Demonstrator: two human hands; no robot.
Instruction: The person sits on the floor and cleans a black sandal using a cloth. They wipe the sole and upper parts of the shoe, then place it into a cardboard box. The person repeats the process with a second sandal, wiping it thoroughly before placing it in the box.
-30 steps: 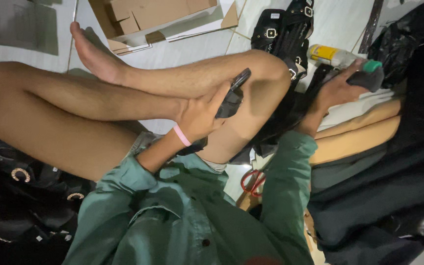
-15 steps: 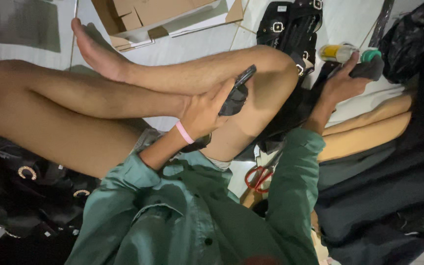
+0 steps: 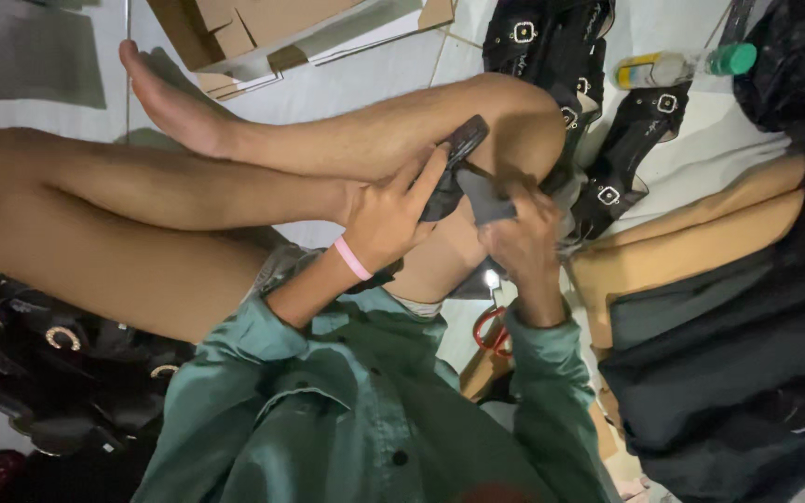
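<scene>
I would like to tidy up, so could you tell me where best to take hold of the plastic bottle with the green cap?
Grip the bottle around its clear middle, coming down from above. It lies on its side on the white floor, its cap pointing right, so the round body is exposed on top, though black sandals lie close by.

Left hand [image 3: 388, 210] holding black sandal [image 3: 451, 168] on knee, right hand [image 3: 519, 237] pressing grey pad [image 3: 486, 197]

Sandal strap [image 3: 449, 172] on raised knee [image 3: 514, 126], between hands; bottle [image 3: 682, 65] right, cardboard [image 3: 263, 28] behind.
</scene>
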